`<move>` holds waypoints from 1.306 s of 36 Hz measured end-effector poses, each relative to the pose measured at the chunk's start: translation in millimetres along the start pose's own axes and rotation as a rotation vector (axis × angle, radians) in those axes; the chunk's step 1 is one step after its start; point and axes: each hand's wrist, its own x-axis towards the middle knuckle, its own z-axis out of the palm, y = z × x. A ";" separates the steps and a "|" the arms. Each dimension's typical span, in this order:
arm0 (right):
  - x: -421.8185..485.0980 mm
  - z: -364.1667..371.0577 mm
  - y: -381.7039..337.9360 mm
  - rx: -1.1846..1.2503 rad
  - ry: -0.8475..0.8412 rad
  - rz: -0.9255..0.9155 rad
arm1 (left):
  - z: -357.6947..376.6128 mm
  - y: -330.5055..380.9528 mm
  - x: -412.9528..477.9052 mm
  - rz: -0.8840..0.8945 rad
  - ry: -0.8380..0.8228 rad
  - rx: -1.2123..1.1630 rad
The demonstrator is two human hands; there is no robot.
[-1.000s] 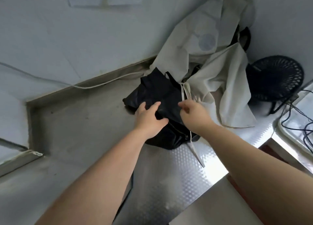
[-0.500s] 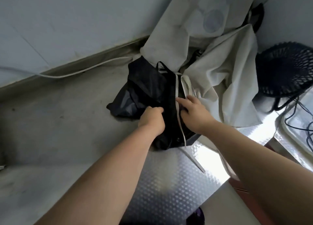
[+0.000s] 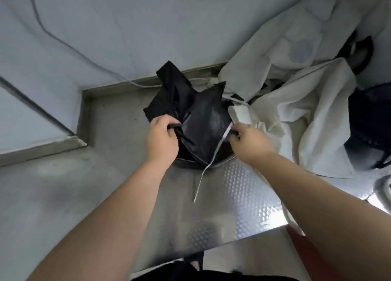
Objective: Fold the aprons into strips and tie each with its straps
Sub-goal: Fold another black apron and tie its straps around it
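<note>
A crumpled black apron [image 3: 198,120] is lifted off the steel counter [image 3: 118,154], its top corners sticking up. My left hand [image 3: 161,140] grips its left edge with curled fingers. My right hand [image 3: 248,141] grips its right edge, where a thin white strap [image 3: 209,164] runs down and hangs over the counter. A heap of cream aprons [image 3: 296,103] lies right behind and to the right, touching the black one.
The counter's raised back rim [image 3: 135,86] and a white cable [image 3: 139,84] run along the wall. A black fan [image 3: 372,128] stands at the far right behind the cream cloth. The counter's front edge [image 3: 211,247] is close to me.
Both hands have closed on the black apron and raised it from the counter, spreading apart to its left and right edges. The white strap now dangles below it.
</note>
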 end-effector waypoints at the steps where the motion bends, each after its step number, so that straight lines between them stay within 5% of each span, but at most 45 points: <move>1: -4.1 -2.7 -5.5 0.059 0.012 -0.047 | -4.5 1.0 -8.1 0.005 -0.007 -0.021; 7: -45.3 -9.5 -32.3 0.193 -0.089 -0.366 | -50.1 9.3 -80.4 -0.023 0.009 -0.116; 13: -84.4 -2.8 -66.9 -0.196 -0.283 -0.538 | -97.9 15.1 -146.7 -0.019 -0.003 -0.119; 18: -121.2 16.0 -82.4 -0.373 -0.232 -0.690 | -133.7 6.0 -185.0 -0.101 -0.015 -0.014; 24: -159.0 21.7 -81.8 -0.009 -0.177 -0.668 | -161.6 -18.3 -218.4 -0.415 -0.177 0.151; 29: -191.3 32.3 -88.5 0.092 -0.028 -0.793 | -163.0 -30.4 -232.8 -0.507 -0.153 -0.148; 34: -242.6 42.0 -97.8 0.303 0.123 -0.618 | -185.7 -51.4 -261.4 -0.489 -0.197 -0.478; 41: -320.5 78.9 -115.1 0.797 -0.412 -0.187 | -235.6 -57.2 -299.3 -0.396 -0.306 -0.728; 47: -352.6 106.2 -124.4 0.863 -0.569 -0.139 | -260.8 -69.7 -327.5 -0.340 -0.438 -0.600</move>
